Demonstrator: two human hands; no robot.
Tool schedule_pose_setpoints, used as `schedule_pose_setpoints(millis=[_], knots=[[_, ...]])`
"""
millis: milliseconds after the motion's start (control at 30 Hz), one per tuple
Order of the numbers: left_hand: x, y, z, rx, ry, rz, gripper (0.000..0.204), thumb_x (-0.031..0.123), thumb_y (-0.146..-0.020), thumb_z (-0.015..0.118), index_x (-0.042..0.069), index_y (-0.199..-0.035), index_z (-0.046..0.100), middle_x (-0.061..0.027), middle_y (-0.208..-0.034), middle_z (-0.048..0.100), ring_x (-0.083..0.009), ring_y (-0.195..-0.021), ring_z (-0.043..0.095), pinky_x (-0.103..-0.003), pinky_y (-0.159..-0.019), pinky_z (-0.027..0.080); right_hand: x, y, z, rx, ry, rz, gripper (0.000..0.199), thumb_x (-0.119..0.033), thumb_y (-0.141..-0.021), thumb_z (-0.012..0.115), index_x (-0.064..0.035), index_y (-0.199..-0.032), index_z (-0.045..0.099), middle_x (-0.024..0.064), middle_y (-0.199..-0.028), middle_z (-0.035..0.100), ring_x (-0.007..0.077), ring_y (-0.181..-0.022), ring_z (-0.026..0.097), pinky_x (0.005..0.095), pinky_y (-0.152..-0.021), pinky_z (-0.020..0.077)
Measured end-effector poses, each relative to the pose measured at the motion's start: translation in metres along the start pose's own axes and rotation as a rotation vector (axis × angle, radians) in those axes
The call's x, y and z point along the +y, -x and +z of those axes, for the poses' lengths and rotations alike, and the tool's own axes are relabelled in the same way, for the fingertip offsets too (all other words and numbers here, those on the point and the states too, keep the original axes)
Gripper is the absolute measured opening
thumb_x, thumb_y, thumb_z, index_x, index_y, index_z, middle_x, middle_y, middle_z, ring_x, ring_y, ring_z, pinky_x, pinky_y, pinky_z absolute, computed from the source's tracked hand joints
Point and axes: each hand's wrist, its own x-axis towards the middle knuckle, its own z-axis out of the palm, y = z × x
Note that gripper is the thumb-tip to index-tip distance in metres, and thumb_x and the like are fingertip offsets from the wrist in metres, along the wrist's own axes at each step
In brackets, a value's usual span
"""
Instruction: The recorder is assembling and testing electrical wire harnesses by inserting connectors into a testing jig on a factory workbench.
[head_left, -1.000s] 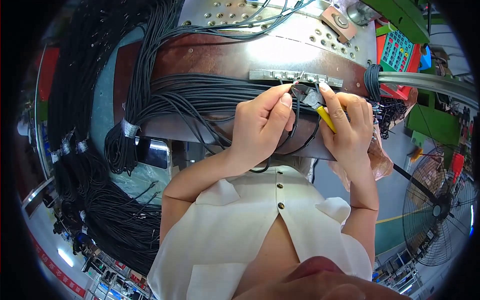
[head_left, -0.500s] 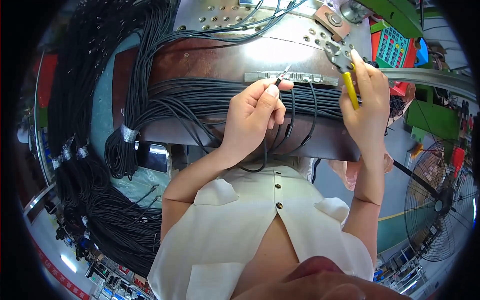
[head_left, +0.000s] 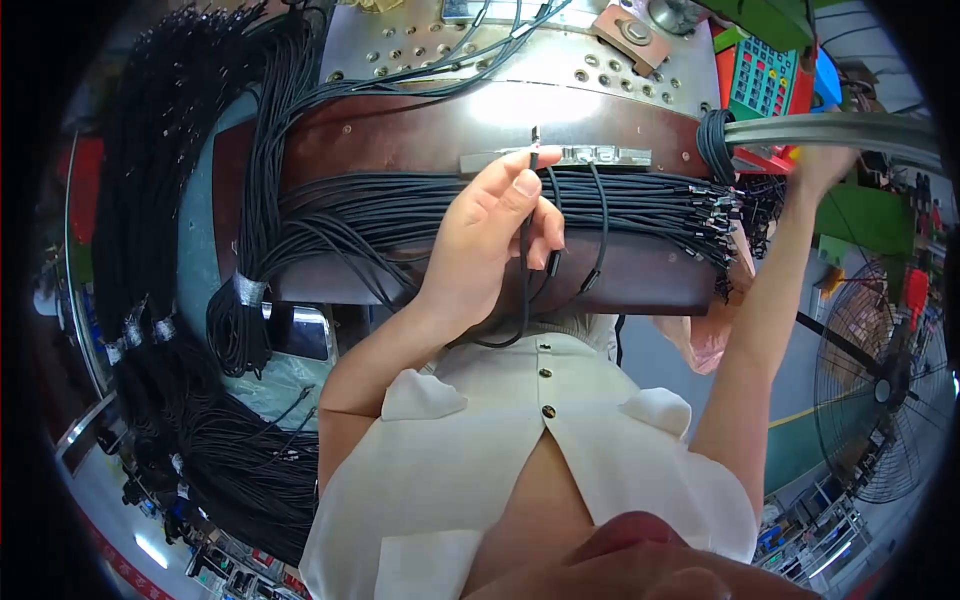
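Note:
Between thumb and forefinger, my left hand [head_left: 490, 222] pinches a black cable [head_left: 523, 265] near its end. The small metal tip [head_left: 535, 138] of that cable points up, away from me. Just behind those fingers lies a narrow metal fixture strip [head_left: 632, 157] with slots along it. Two more black cables with small black sleeves run down from the strip toward me. My right hand [head_left: 826, 168] is stretched far to the right, beside a grey metal bar [head_left: 840, 128] that partly covers it. Its fingers are hidden, and only a speck of yellow shows beside them.
A thick bundle of black cables [head_left: 400, 205] lies across the brown bench [head_left: 400, 130], metal ends at right. More bundles [head_left: 150, 200] hang at left. A perforated metal plate [head_left: 420, 60], a clamp block [head_left: 632, 38] and a red-green keypad box [head_left: 765, 80] stand behind. A fan [head_left: 880, 390] is at right.
My right hand, which held yellow-handled cutting pliers near the strip, has moved right to the metal bar. My left hand keeps the cable, whose tip now points straighter up.

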Motion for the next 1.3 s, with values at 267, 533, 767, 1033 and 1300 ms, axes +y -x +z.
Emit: schedule_pose_setpoints(millis=[267,533,767,1033,1300], knots=[[0.005,0.005,0.014,-0.022,-0.029,-0.063,0.052,0.036,-0.098,0.049,0.002,-0.135,0.036,-0.0073,-0.069,0.057,-0.0089,-0.054,0.049,-0.018,-0.051,0.036,0.083,0.022,0.063,-0.149,0.442,-0.268,0.059,-0.044,-0.087,0.059,-0.0028,-0.128,0.053,0.0267,-0.117,0.055,0.0405,-0.109,0.051,0.0454,-0.098,0.0359],[0.002,-0.011,0.024,-0.269,-0.077,-0.177,0.064,0.030,-0.098,0.052,0.001,-0.145,0.018,-0.0110,-0.072,0.060,-0.0109,-0.055,0.052,-0.022,-0.052,0.041,-0.195,0.093,-0.023,-0.450,0.205,-0.858,0.023,-0.012,-0.077,0.065,-0.0108,-0.100,0.064,0.0051,-0.109,0.063,0.0227,-0.098,0.060,0.0395,-0.084,0.0470],[0.029,0.022,0.016,-0.343,-0.313,-0.360,0.056,0.007,-0.094,0.046,0.006,-0.146,0.025,-0.0077,-0.073,0.063,-0.0104,-0.065,0.060,-0.021,-0.063,0.047,-0.184,0.080,-0.029,-0.360,0.251,-0.808,0.022,-0.008,-0.069,0.067,-0.0099,-0.090,0.068,0.0022,-0.088,0.066,0.0225,-0.087,0.062,0.0373,-0.081,0.0456],[0.025,0.026,-0.014,-0.067,-1.193,0.352,0.014,0.012,-0.091,0.057,0.000,-0.089,0.064,-0.0096,-0.070,0.064,-0.0186,-0.061,0.061,-0.028,-0.057,0.046,-0.250,0.122,0.032,-0.583,-0.082,-0.660,0.032,-0.016,-0.073,0.068,-0.0087,-0.103,0.063,0.0026,-0.092,0.061,0.0208,-0.089,0.061,0.0369,-0.087,0.0450],[0.046,0.048,-0.023,-0.034,-0.919,0.299,0.018,0.014,-0.092,0.057,0.000,-0.083,0.065,-0.0062,-0.065,0.061,-0.0095,-0.054,0.054,-0.023,-0.052,0.042,-0.199,0.098,0.027,-0.573,-0.081,-0.757,0.012,-0.016,-0.077,0.066,-0.0119,-0.088,0.062,-0.0015,-0.084,0.061,0.0170,-0.081,0.062,0.0328,-0.076,0.0435]])
